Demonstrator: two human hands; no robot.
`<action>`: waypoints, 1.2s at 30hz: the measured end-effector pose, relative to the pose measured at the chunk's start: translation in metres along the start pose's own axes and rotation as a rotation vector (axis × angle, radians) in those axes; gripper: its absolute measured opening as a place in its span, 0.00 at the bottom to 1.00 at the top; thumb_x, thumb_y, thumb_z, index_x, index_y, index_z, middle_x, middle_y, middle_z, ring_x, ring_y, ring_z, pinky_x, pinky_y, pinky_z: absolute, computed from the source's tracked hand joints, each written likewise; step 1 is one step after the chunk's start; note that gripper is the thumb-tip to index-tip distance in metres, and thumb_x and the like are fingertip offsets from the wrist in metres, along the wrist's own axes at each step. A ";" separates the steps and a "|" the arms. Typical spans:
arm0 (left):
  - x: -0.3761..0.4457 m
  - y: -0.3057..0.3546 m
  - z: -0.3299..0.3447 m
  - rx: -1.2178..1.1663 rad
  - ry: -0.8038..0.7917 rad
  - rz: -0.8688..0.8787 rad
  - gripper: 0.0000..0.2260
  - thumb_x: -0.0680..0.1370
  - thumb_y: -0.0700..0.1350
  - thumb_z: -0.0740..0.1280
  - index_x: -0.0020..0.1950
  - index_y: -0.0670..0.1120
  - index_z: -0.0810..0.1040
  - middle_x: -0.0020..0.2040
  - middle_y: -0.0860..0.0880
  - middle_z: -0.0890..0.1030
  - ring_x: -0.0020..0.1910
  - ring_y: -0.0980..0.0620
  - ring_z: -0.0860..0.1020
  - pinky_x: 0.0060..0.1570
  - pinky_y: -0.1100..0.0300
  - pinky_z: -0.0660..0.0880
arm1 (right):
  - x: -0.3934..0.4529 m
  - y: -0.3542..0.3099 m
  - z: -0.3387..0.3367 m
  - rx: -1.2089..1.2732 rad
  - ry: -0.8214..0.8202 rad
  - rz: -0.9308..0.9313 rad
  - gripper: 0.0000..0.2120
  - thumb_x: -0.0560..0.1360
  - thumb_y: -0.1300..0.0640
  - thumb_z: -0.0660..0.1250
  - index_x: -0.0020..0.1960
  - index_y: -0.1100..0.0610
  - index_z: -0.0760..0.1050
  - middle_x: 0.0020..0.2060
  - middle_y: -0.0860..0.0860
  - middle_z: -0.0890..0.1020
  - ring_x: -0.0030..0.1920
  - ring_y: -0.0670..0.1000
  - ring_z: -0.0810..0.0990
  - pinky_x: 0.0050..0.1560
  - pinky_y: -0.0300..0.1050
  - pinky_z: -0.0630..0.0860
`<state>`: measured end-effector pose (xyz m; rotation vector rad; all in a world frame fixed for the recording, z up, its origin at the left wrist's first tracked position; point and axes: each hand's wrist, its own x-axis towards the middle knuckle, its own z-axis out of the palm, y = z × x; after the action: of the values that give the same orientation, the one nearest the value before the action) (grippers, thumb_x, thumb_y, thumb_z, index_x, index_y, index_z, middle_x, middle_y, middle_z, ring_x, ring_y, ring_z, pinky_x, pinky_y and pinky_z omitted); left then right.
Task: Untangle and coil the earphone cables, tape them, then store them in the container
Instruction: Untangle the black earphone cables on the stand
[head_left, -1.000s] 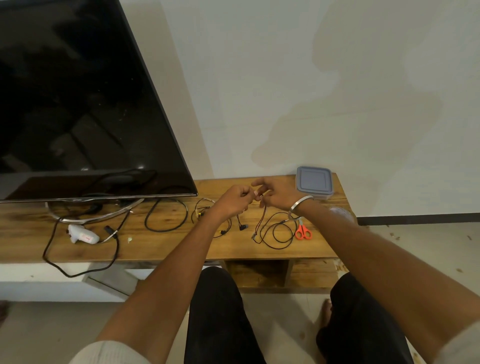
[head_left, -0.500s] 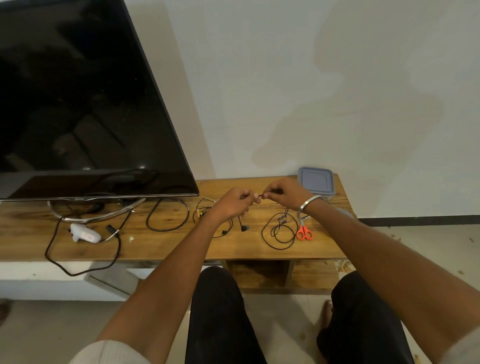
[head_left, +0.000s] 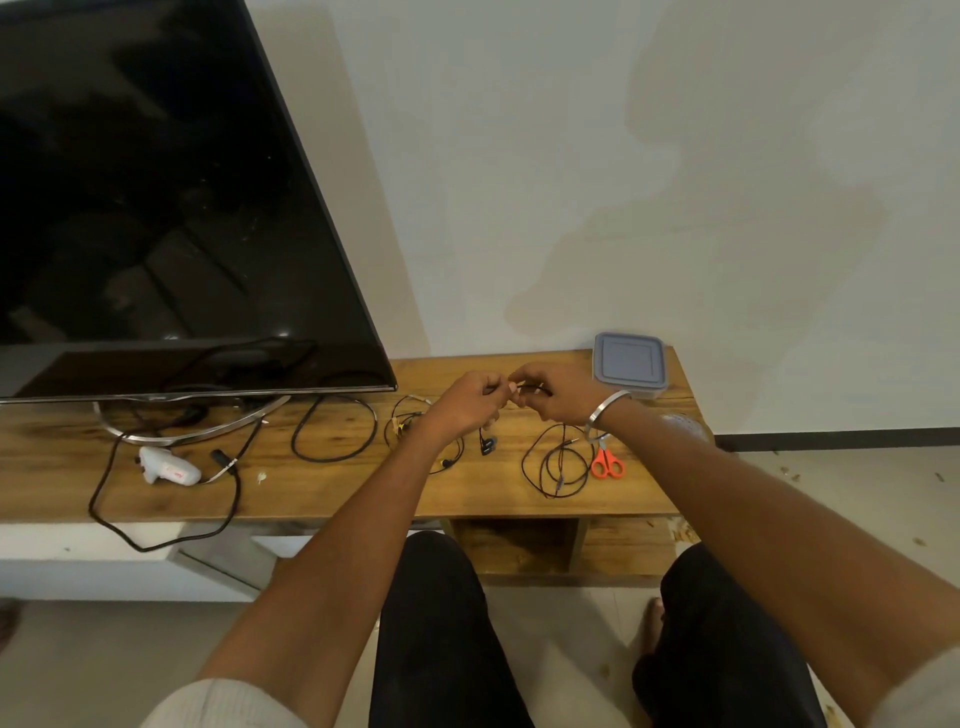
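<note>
Above the wooden bench (head_left: 332, 488), my left hand (head_left: 467, 402) and my right hand (head_left: 558, 395) meet, each pinching a thin black earphone cable (head_left: 532, 388) between fingertips. Two dark earbuds (head_left: 487, 445) dangle from it under my left hand. A second black earphone cable (head_left: 558, 464) lies in loose loops on the bench below my right wrist. Another small tangle of cable (head_left: 410, 421) lies behind my left wrist. The grey lidded container (head_left: 629, 365) stands at the bench's back right corner.
Orange-handled scissors (head_left: 606, 462) lie right of the looped cable. A large dark TV (head_left: 156, 197) on a metal stand fills the left. A thick black lead (head_left: 335, 431), a white glue gun (head_left: 166, 466) and its cord lie on the left. My knees are below the bench.
The cable that hung from my right hand has dropped onto the bench as loose loops. Both hands have come together, pinching a short stretch of the other cable.
</note>
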<state>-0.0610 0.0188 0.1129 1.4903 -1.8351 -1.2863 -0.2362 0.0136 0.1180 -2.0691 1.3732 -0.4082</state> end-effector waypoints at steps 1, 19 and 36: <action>0.000 -0.001 0.000 0.012 0.007 -0.003 0.11 0.83 0.47 0.61 0.46 0.44 0.79 0.35 0.47 0.73 0.29 0.52 0.69 0.30 0.61 0.70 | 0.001 -0.002 0.001 -0.048 -0.012 -0.019 0.13 0.78 0.56 0.62 0.62 0.53 0.74 0.48 0.50 0.83 0.37 0.45 0.78 0.36 0.32 0.70; -0.011 -0.001 -0.005 0.026 0.017 -0.009 0.13 0.83 0.49 0.61 0.50 0.43 0.81 0.33 0.48 0.70 0.31 0.50 0.71 0.36 0.53 0.68 | -0.005 -0.002 -0.001 -0.177 0.061 -0.037 0.15 0.78 0.56 0.61 0.65 0.54 0.72 0.52 0.53 0.81 0.50 0.51 0.79 0.50 0.41 0.72; -0.015 -0.011 -0.016 0.096 -0.086 -0.014 0.12 0.83 0.48 0.59 0.49 0.46 0.80 0.36 0.50 0.77 0.38 0.52 0.77 0.42 0.58 0.73 | -0.004 0.001 -0.008 -0.196 0.207 -0.035 0.12 0.79 0.53 0.60 0.54 0.55 0.80 0.44 0.54 0.84 0.43 0.54 0.80 0.47 0.48 0.77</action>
<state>-0.0380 0.0272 0.1138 1.5209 -1.9699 -1.3042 -0.2429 0.0144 0.1237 -2.2640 1.5522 -0.5339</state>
